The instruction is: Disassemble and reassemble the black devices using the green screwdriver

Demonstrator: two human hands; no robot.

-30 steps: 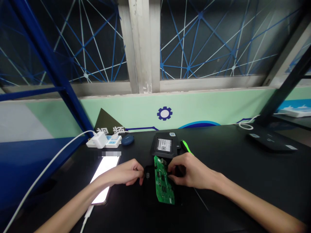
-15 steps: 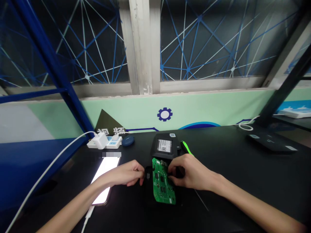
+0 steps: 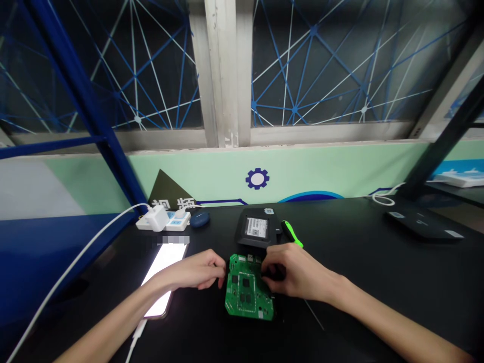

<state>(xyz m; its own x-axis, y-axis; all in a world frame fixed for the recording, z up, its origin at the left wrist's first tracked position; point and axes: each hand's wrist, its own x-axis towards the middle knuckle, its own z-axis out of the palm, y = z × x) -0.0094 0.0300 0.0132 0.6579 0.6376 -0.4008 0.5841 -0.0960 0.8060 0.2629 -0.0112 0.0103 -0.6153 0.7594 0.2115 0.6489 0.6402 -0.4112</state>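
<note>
The green circuit board [image 3: 247, 292] lies between the person's 2 hands, low in the middle of the view, its chip-bearing face turned up; whether it lies fully flat cannot be told. The right hand [image 3: 293, 272] is at the board's right edge, near the far corner, with thumb and index finger bent toward each other and their tips pinched on that edge. The left hand [image 3: 206, 268] is at the opposite edge, its fingers curled and close together, the tips just beside the board's upper left side; whether they grip anything dark there cannot be told.

Just beyond the board, a black device shell [image 3: 257, 226] with a white printed label rests on the black table [image 3: 359, 247]. A screwdriver [image 3: 292, 234] with a green and black handle lies behind the right hand, its thin shaft emerging below the wrist. A lit smartphone [image 3: 171, 259] lies partly under the left forearm, a white cable [image 3: 139, 330] at its near end.
</note>
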